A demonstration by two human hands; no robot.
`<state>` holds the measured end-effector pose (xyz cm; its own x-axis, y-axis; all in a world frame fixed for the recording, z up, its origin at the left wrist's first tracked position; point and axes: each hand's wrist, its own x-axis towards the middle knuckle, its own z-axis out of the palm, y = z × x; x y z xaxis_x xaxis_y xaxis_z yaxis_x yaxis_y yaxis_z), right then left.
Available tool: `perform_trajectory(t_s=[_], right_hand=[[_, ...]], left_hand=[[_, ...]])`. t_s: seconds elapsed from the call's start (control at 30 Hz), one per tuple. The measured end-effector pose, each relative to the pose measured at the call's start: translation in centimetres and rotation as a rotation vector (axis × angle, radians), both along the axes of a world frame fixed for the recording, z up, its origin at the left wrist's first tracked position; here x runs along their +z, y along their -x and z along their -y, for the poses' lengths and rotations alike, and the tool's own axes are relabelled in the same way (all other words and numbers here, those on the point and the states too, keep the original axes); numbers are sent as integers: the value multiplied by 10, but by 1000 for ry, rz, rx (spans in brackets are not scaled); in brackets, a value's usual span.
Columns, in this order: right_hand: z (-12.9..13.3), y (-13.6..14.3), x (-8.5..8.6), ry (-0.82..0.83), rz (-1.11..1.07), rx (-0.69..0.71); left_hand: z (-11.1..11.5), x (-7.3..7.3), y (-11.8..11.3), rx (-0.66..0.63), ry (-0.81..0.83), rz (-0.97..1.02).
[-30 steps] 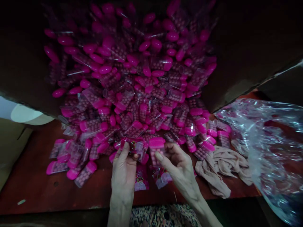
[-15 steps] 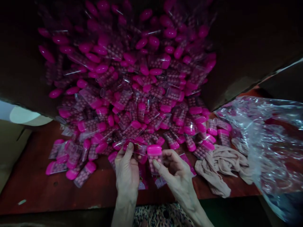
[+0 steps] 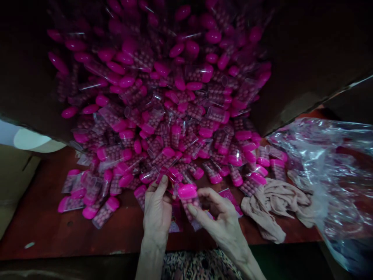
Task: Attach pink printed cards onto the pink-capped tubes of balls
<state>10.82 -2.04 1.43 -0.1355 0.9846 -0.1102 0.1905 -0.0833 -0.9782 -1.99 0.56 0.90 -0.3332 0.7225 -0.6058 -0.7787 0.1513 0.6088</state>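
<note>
My left hand (image 3: 159,210) pinches a shiny pink printed wrapper (image 3: 170,175) between thumb and fingers. In my right hand (image 3: 217,214) is a small clear container (image 3: 189,200) with a bright pink cap, filled with pale pink balls. Its capped end tilts toward the wrapper and meets the wrapper's right end; whether it is inside cannot be made out. Under my hands lie flat pink printed wrappers (image 3: 175,222), partly hidden, with one more wrapper (image 3: 230,199) beyond my right fingers. A big heap of like containers (image 3: 175,134) rises just past both hands.
A smaller group of containers (image 3: 100,214) lies on the red-brown table (image 3: 87,241) at the left. To the right are a crumpled beige cloth (image 3: 274,206) and clear plastic film (image 3: 335,175). Dark walls (image 3: 294,70) flank the heap.
The container in my right hand has moved slightly down and left, and its cap now tips toward the wrapper. The wrapper in my left hand has turned so its right end slopes down.
</note>
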Motion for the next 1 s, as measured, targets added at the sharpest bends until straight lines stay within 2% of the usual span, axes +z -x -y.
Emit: perform_trajectory(t_s=[0.13,0.27,0.47,0.57,0.63,0.77,0.87,1.0], right_hand=[[-1,0,-4,-296,267,-130],[1,3,-10,-361,330,-175],[3,-2,-8,-281,307,-152],[3,-8,-7,-187,250,-202],[3,-12,-6,-63,137,-258],[-1,-15,-3,159,-259,-322],[-1,-13,0,239,-420,-241],[5,-7,4,251,-408,-135]], left_hand=[[0,0,0,11,-21,-2],[-1,2,-7,-9,-31,-48],[-1,1,-12,9,-55,-70],[0,-1,-7,39,-35,-79],[0,-2,-5,50,-19,-96],[2,1,-6,29,-39,-127],[3,4,-10,-6,-55,-107],[4,8,-13,3,-4,-76]])
